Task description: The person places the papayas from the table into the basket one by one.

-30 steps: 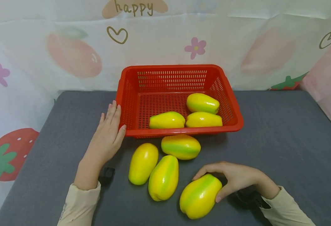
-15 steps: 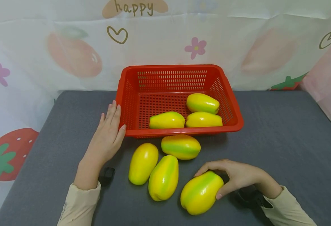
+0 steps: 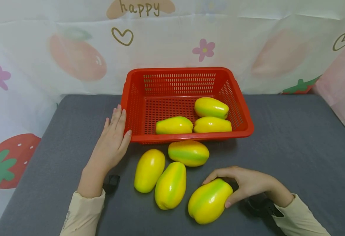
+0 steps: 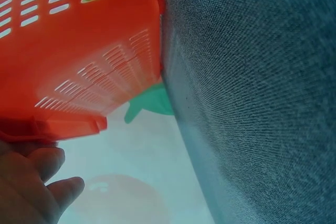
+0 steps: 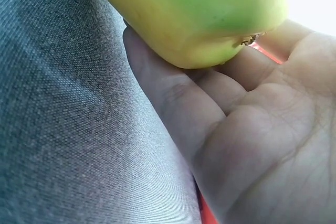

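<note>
So, fruit (image 3: 209, 202) in R hand (image 3: 249, 183): glossy, yel. w/ grn. stripe.

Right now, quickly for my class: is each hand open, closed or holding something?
Left hand: open, resting against the side of the red basket.
Right hand: closed around the yellow-green fruit nearest the person.

A pale backdrop (image 3: 166, 42) (pink flowers (image 3: 204, 50) printed on it) rises behind the grey tabletop (image 3: 293, 147).
</note>
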Demonstrator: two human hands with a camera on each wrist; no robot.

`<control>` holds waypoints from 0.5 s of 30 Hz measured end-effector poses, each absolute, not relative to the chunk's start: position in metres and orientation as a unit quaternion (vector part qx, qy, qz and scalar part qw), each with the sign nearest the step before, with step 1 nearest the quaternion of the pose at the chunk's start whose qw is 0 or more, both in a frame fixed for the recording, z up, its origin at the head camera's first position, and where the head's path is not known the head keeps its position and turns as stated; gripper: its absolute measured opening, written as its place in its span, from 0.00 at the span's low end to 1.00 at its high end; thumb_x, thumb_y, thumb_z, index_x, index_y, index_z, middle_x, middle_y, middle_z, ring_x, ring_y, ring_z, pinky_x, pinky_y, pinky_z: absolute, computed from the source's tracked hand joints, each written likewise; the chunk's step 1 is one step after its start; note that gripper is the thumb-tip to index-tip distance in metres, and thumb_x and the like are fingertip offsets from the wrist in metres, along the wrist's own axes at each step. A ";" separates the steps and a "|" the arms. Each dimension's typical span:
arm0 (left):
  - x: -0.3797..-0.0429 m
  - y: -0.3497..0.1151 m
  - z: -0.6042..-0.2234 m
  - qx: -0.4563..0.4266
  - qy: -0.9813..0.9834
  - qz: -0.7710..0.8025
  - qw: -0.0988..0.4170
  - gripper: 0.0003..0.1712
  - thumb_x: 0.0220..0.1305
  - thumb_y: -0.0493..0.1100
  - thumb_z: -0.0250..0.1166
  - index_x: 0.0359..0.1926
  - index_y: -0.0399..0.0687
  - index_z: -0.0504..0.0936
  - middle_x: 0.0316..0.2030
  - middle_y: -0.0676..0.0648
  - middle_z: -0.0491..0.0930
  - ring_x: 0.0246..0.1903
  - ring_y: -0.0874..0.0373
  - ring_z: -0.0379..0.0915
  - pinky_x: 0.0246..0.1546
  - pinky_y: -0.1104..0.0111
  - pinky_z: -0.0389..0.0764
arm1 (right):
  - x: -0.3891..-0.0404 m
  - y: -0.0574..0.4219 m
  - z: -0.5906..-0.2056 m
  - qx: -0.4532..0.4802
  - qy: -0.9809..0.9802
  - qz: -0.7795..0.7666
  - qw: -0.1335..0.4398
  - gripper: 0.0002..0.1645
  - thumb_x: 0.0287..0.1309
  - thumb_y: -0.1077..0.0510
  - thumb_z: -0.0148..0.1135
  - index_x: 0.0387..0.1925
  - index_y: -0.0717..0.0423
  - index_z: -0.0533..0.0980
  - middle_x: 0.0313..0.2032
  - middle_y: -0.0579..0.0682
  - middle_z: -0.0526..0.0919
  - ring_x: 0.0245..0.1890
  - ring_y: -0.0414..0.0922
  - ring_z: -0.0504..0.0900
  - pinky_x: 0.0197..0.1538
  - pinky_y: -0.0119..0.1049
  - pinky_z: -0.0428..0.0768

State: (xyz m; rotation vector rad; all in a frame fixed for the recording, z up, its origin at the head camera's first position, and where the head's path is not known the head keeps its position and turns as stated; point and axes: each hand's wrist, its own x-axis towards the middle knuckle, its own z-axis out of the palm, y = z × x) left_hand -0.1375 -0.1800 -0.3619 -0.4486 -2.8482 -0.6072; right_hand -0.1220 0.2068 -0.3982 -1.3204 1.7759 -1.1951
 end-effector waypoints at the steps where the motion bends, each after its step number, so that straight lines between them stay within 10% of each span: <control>1: -0.138 -0.180 -0.362 -0.152 -0.962 -0.205 0.098 0.35 0.70 0.44 0.45 0.71 0.30 0.46 0.72 0.36 0.40 0.72 0.45 0.34 0.68 0.48 0.40 | -0.122 0.207 -0.398 -0.499 0.672 -0.452 0.308 0.35 0.50 0.60 0.71 0.60 0.52 0.68 0.55 0.47 0.76 0.50 0.42 0.75 0.53 0.36 0.73; 15: -0.138 -0.181 -0.362 -0.154 -0.961 -0.205 0.100 0.35 0.71 0.44 0.45 0.71 0.30 0.46 0.72 0.36 0.40 0.72 0.45 0.34 0.68 0.48 0.40 | -0.121 0.208 -0.394 -0.479 0.677 -0.460 0.319 0.34 0.50 0.61 0.70 0.60 0.52 0.69 0.55 0.46 0.76 0.50 0.43 0.75 0.54 0.36 0.73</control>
